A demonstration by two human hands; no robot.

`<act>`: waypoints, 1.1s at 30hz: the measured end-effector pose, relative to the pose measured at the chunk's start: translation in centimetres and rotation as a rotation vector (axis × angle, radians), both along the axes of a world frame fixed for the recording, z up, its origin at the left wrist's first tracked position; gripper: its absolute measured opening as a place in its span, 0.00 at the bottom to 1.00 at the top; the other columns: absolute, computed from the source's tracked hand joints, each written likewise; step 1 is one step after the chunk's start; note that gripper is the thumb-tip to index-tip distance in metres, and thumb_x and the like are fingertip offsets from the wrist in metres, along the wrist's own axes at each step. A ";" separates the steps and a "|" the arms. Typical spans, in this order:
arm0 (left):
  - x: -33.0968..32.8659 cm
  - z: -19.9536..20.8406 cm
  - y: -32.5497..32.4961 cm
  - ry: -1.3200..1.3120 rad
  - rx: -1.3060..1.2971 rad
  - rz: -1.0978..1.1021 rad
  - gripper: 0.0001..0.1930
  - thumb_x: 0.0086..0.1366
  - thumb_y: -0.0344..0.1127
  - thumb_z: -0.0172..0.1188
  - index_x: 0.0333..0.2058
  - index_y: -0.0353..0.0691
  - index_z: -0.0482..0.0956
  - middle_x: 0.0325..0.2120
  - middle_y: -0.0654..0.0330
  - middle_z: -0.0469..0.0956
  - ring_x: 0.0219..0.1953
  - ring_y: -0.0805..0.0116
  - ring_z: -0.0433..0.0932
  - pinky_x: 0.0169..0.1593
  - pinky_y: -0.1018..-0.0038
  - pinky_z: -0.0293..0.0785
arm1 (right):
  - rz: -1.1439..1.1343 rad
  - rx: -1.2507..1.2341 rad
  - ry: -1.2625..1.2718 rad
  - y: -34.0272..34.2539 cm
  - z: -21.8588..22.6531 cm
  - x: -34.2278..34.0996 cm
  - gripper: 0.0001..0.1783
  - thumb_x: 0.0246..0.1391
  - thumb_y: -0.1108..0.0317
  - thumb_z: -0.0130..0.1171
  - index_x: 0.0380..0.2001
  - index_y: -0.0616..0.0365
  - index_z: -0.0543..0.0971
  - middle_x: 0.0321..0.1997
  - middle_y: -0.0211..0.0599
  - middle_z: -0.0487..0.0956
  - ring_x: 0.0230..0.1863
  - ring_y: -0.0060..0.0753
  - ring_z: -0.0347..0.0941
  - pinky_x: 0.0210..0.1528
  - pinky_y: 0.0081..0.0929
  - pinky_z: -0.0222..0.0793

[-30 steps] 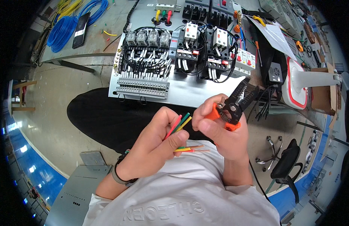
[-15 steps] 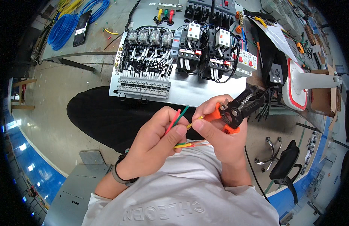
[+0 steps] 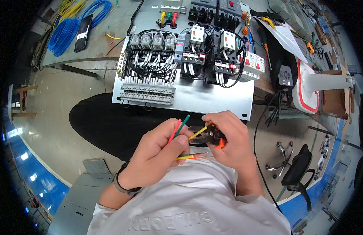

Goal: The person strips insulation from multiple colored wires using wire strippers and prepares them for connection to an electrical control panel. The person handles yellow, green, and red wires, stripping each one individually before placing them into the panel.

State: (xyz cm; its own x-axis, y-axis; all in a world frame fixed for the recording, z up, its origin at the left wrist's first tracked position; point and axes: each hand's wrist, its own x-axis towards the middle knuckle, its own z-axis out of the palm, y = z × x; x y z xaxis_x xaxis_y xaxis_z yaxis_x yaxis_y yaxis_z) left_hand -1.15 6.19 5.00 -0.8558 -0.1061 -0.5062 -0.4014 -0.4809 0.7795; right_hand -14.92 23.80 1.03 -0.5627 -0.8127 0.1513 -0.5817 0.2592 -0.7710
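Note:
Pinched between the thumb and fingers of my left hand (image 3: 156,147) are short wires: a red wire (image 3: 175,131), a green wire (image 3: 183,124) and a yellow wire (image 3: 198,132). Their other ends stick out below my thumb, with bare copper strands (image 3: 204,157) showing. My right hand (image 3: 236,143) is closed around a wire stripper (image 3: 209,138) with a black head and orange handles, mostly covered by my fingers. The tool's jaws lie right at the yellow wire, close to my left fingertips. Whether they bite on it I cannot tell.
A metal mounting plate (image 3: 213,101) with relays, contactors and a terminal block (image 3: 147,94) rests at the table's near edge. Blue wire coils (image 3: 65,35) and a phone (image 3: 83,33) lie at left. A screwdriver (image 3: 266,47) and white machine arm (image 3: 326,84) are at right.
The stripper has swung from pointing up and right to pointing left, its jaws now by the yellow wire. My right fingers have left the yellow wire's tip and wrapped the tool.

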 end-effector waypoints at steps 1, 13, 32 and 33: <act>0.1 -0.1 0.1 -0.009 0.015 0.022 0.06 0.75 0.31 0.50 0.46 0.38 0.72 0.28 0.66 0.76 0.27 0.86 0.71 0.27 0.88 0.68 | 0.010 0.007 0.019 -0.1 0.1 0.1 0.22 0.39 0.80 0.62 0.43 0.61 0.78 0.35 0.43 0.78 0.36 0.50 0.75 0.41 0.39 0.71; 0.5 -0.4 -0.2 0.021 -0.003 0.006 0.07 0.75 0.32 0.50 0.48 0.38 0.70 0.32 0.65 0.77 0.32 0.85 0.77 0.30 0.89 0.74 | 0.041 -0.017 0.025 -0.7 0.5 0.0 0.23 0.37 0.80 0.61 0.43 0.60 0.78 0.32 0.42 0.77 0.34 0.48 0.73 0.39 0.38 0.71; 0.7 0.0 -0.8 0.098 -0.055 -0.115 0.09 0.77 0.38 0.51 0.47 0.39 0.71 0.29 0.68 0.76 0.28 0.89 0.70 0.28 0.89 0.67 | 0.085 -0.019 -0.022 -1.2 0.3 0.4 0.24 0.34 0.79 0.64 0.42 0.62 0.79 0.32 0.43 0.77 0.32 0.47 0.75 0.36 0.35 0.72; 0.7 0.0 -0.8 0.097 -0.057 -0.115 0.09 0.77 0.38 0.51 0.47 0.39 0.71 0.29 0.68 0.76 0.28 0.89 0.70 0.28 0.88 0.67 | 0.084 -0.017 -0.033 -1.2 0.3 0.4 0.24 0.34 0.79 0.64 0.42 0.62 0.79 0.32 0.43 0.77 0.32 0.47 0.75 0.36 0.35 0.72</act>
State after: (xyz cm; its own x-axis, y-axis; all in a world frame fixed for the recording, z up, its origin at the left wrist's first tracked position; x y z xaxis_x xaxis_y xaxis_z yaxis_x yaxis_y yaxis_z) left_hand -0.48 5.35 5.03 -0.9085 -0.0311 -0.4168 -0.3729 -0.3900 0.8419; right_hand -14.50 22.62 1.30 -0.4979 -0.8546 0.1478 -0.5754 0.1979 -0.7936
